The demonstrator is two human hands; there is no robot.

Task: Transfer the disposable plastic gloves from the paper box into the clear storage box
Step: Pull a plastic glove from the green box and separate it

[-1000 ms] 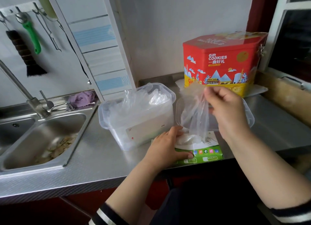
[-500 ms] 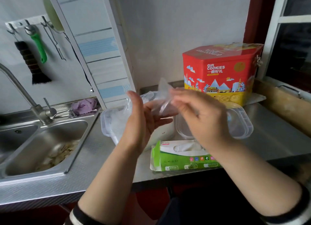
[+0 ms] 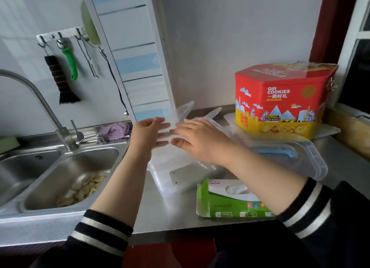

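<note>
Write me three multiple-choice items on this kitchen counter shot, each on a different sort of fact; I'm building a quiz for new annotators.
1. Where does the green paper box lie?
A. in the sink
B. on the counter's near edge, in front of the clear storage box
C. on top of the cookie tin

2. What colour is the upper part of the cookie tin?
A. red
B. blue
C. black

3. What are the left hand and right hand doing?
A. resting flat on the counter
B. turning the tap
C. holding a clear plastic glove between them above the storage box

Answers: 1 B, it lies nearest the camera; 2 A, red above a yellow band; 3 C, the film spans both hands.
</note>
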